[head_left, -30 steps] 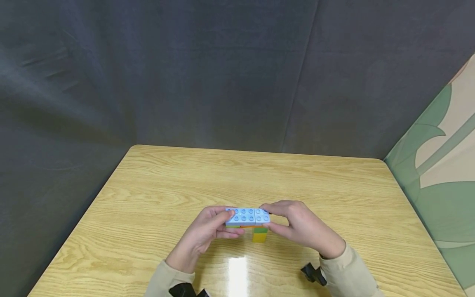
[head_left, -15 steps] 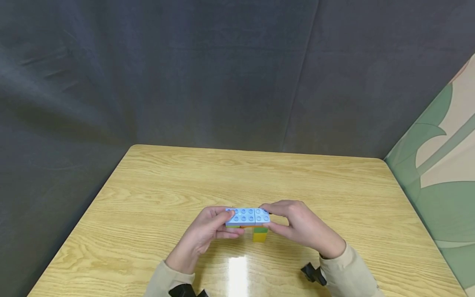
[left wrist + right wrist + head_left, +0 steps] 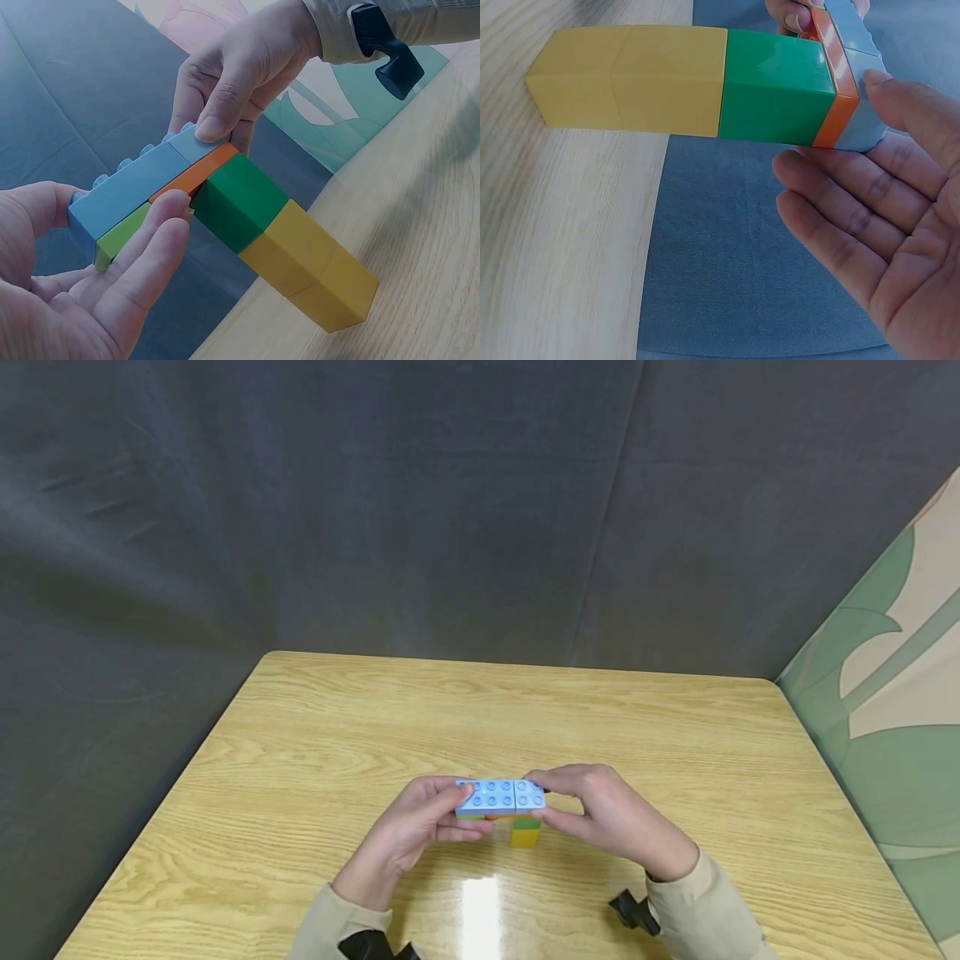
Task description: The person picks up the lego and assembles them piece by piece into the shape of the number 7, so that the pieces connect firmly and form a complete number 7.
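A toy-brick build stands on the table, its top reaching out to the left. At its foot are yellow bricks (image 3: 311, 266), and a green brick (image 3: 241, 201) sits above them. Over that lie a thin orange brick (image 3: 835, 56) and a thin light-green brick (image 3: 121, 236). A long blue brick (image 3: 493, 806) and a short blue brick (image 3: 529, 797) form the studded top, side by side. My left hand (image 3: 416, 822) grips the long blue brick's left end, thumb on top and fingers beneath. My right hand (image 3: 611, 818) pinches the short blue brick between thumb and fingers.
The wooden table (image 3: 300, 735) spreads out around the hands. A dark curtain (image 3: 420, 510) hangs behind it and along the left. On the right is a green-and-cream patterned cloth (image 3: 900, 777). Both beige sleeves carry black wrist mounts.
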Demonstrator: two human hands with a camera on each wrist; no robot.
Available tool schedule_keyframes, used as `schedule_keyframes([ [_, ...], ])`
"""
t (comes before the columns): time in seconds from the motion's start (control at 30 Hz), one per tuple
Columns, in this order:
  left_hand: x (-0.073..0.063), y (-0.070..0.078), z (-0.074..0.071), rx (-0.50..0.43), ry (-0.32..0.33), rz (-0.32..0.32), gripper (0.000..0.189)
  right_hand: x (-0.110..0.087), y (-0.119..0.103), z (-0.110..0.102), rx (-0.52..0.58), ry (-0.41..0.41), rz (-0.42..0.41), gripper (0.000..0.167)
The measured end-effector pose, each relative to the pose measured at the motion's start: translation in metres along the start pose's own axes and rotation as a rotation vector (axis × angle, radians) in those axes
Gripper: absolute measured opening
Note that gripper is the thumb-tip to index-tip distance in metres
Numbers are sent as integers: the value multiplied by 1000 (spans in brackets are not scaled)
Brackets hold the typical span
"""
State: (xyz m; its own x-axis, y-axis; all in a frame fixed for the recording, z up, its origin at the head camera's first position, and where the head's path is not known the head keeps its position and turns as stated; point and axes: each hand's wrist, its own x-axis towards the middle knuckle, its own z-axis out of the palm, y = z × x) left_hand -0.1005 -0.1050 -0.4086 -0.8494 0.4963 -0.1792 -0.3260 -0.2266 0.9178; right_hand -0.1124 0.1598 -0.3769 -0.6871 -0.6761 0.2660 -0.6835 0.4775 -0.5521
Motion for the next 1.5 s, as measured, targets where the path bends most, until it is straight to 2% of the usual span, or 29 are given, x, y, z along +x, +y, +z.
schedule_keyframes([
  [0.93, -1, 4, 0, -1, -37, 16, 46, -1, 2, 1, 4, 9, -23, 35],
  [1.23, 0, 3, -1, 9, -43, 22, 46, -3, 1, 2, 32, 7, 25, 37],
  [1.5, -2, 3, -3, -5, -55, 19, 43, -4, 1, 5, 43, 18, 21, 37],
])
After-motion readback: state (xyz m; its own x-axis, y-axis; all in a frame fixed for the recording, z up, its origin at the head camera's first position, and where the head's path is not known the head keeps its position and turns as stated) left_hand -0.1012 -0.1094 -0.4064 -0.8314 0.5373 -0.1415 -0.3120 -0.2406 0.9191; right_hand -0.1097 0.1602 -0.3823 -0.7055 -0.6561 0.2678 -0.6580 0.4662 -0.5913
